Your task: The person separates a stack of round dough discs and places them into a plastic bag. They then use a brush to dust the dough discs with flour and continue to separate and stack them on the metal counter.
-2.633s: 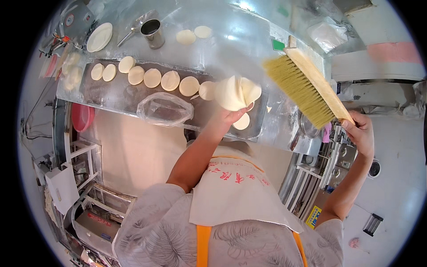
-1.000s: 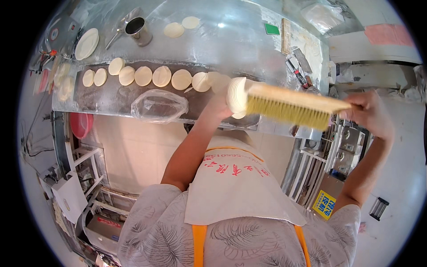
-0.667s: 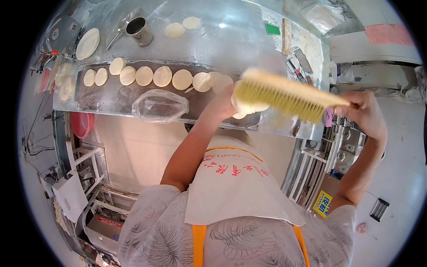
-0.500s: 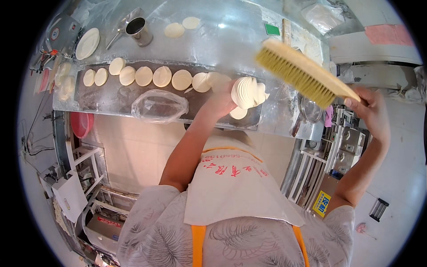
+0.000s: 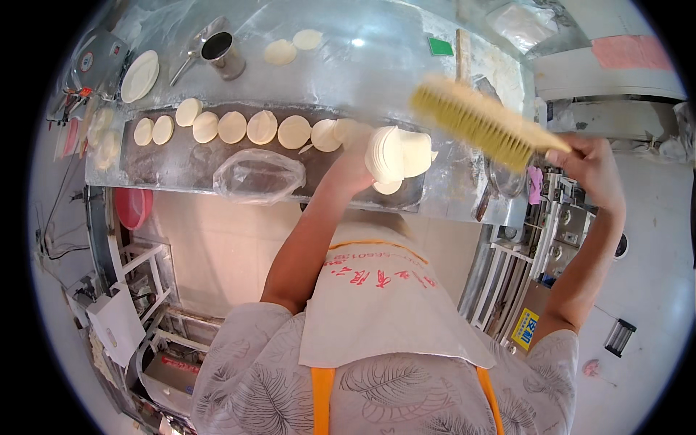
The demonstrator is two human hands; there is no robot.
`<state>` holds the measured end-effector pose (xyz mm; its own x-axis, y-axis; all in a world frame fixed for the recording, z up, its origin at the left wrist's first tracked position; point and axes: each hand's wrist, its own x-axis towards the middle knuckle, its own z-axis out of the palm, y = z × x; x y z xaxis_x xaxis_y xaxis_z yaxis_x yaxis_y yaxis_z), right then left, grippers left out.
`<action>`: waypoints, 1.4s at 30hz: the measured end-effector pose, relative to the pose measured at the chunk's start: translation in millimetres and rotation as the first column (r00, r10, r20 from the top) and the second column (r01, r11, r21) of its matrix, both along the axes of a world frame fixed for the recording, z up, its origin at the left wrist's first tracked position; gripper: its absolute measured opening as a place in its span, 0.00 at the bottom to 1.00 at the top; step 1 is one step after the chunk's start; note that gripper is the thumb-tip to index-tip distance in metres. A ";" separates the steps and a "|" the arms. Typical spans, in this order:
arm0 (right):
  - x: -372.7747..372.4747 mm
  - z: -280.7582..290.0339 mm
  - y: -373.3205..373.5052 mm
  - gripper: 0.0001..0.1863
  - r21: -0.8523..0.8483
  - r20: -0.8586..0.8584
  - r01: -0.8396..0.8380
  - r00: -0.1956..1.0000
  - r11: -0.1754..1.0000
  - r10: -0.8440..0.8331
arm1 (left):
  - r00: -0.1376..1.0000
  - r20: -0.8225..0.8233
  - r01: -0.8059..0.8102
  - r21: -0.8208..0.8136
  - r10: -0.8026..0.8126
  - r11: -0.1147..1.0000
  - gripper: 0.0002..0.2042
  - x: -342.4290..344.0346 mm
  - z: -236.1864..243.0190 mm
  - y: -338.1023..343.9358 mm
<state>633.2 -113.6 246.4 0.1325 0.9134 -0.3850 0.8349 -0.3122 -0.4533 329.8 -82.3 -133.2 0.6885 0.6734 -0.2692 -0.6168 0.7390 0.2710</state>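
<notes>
My left hand [image 5: 354,168] is closed round a stack of thin, round dough wrappers [image 5: 388,155], held up above the worktop. Part of the stack flops over to the right, and the fingers behind it are hidden. My right hand [image 5: 591,165] grips the handle end of a wooden brush [image 5: 482,123] with yellowish bristles. The brush is raised to the right of the stack and apart from it, bristles facing down and left. Under the held stack, the edge of another pale round [image 5: 387,188] shows on the dark board [image 5: 181,161].
Piles of round wrappers [image 5: 262,127] form a row along the board. A clear plastic bag [image 5: 259,176] lies at its near edge. Farther back are a metal cup [image 5: 224,56], a white plate [image 5: 140,77] and a green card [image 5: 440,46]. Metal racks stand below at both sides.
The wrappers in my left hand were fanned out and now bunch together, some folding to the right. My right hand and the brush have shifted slightly left, the brush tip a little lower.
</notes>
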 end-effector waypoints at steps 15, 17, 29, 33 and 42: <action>12.8 0.9 -15.4 0.14 0.055 -0.122 0.102 0.988 0.993 -0.095 | 0.650 0.755 -0.124 -0.004 0.084 0.992 0.18 8.3 -25.4 8.0; 12.5 -1.5 -17.6 0.15 0.045 -0.090 0.061 0.994 0.997 -0.057 | 0.759 0.642 -0.165 0.038 0.102 0.986 0.20 3.5 -22.5 8.2; 1.1 -2.1 -9.2 0.16 -0.078 -0.197 -0.236 0.956 0.969 0.217 | 0.976 0.046 -0.204 0.538 0.213 0.818 0.13 10.8 41.0 0.8; 5.1 -26.1 -3.1 0.15 0.100 -0.170 -0.056 0.983 0.993 0.072 | 0.830 0.557 0.004 0.060 -0.036 0.998 0.13 12.5 8.9 -1.3; 23.0 -59.0 -6.4 0.14 0.106 -0.296 0.040 0.955 0.994 -0.007 | 0.896 0.429 0.027 0.201 -0.113 0.979 0.19 3.3 40.4 -5.9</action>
<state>656.2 -119.9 187.3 0.0505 0.9500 -0.3082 0.6519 -0.2652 -0.7104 333.2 -88.2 -92.8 0.7546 0.6270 0.1934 -0.6527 0.7476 0.1229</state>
